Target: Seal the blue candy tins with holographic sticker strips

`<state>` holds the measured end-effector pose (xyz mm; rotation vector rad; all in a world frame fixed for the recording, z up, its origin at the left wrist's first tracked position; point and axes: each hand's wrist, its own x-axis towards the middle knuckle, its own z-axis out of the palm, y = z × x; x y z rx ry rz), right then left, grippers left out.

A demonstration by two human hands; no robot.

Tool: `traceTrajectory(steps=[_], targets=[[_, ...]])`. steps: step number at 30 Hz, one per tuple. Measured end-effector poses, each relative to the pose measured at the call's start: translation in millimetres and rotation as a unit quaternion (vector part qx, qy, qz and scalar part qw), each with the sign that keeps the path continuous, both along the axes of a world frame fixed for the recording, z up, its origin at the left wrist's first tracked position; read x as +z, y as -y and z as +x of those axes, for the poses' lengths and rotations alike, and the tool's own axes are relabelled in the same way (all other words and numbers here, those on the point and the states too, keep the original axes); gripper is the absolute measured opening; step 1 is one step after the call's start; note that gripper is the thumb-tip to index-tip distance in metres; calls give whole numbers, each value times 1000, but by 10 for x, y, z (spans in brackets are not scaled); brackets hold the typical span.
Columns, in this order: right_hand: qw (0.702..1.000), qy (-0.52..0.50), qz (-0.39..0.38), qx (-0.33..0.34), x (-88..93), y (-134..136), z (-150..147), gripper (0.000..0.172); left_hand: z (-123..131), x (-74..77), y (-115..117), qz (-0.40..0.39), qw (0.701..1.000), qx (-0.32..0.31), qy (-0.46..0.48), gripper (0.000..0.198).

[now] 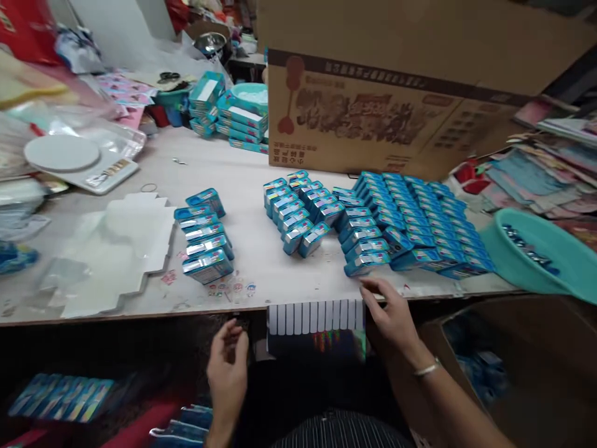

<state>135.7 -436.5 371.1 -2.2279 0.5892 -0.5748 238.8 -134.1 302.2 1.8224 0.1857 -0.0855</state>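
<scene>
My left hand [227,364] is below the table's front edge, fingers loosely curled, thumb apart and nothing between them. At the front edge, my right hand [389,314] has its thumb and forefinger apart and holds nothing visible. Its fingertips are just in front of a row of small blue boxes [368,261]; whether they touch cannot be made out. Between my hands, over my lap, lies a shiny sheet with a row of white strips [317,317]. More blue boxes stand in a middle cluster [296,233] and a short row on the left [208,264].
A large cardboard carton [373,93] stands at the back. On the right is a turquoise basin [541,255] with small packets, above an open carton [438,336]. A flattened white box [112,242] and a scale [65,155] lie left. Larger blue boxes [242,124] are stacked behind.
</scene>
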Motion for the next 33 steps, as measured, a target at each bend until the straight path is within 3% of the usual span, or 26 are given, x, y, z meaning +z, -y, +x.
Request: traceTrajectory(steps=[2, 4, 6, 8, 11, 14, 18, 21, 24, 26, 29, 33], targets=[[990, -40, 85, -100, -345, 19, -418, 35, -298, -241, 182, -14, 998, -28, -50, 65], [974, -72, 187, -110, -597, -57, -666, 42, -464, -380, 332, -10, 994, -77, -74, 68], [964, -77, 234, -99, -713, -186, -781, 41, -552, -412, 418, 8, 990, -120, -73, 67], [965, -60, 234, -99, -722, -310, -813, 38, -602, -377, 446, 29, 989, -133, -58, 67], [966, -7, 235, -111, -659, -404, -796, 29, -635, -264, 429, 26, 993, -105, -42, 71], [952, 69, 270, -130, -587, -392, -765, 29, -621, -81, 401, -55, 994, -79, -59, 79], [936, 152, 286, -143, -400, -265, -728, 38, -543, 276, 372, -147, 981, -124, -13, 94], [934, 133, 322, -79, -176, -134, -727, 35, -429, 540, 348, -129, 971, -199, -14, 73], [925, 57, 375, 28, 21, -48, -764, 56, -281, 744, 319, -109, 964, -238, -45, 58], [933, 18, 354, 62, 105, -25, -798, 61, -197, 849, 296, -111, 961, -246, -54, 58], [963, -9, 263, 51, 202, -7, -844, 43, -148, 965, 258, -75, 959, -268, -41, 53], [983, 15, 180, 36, 417, 44, -886, 30, -209, 1074, 253, -23, 960, -273, 61, 38]])
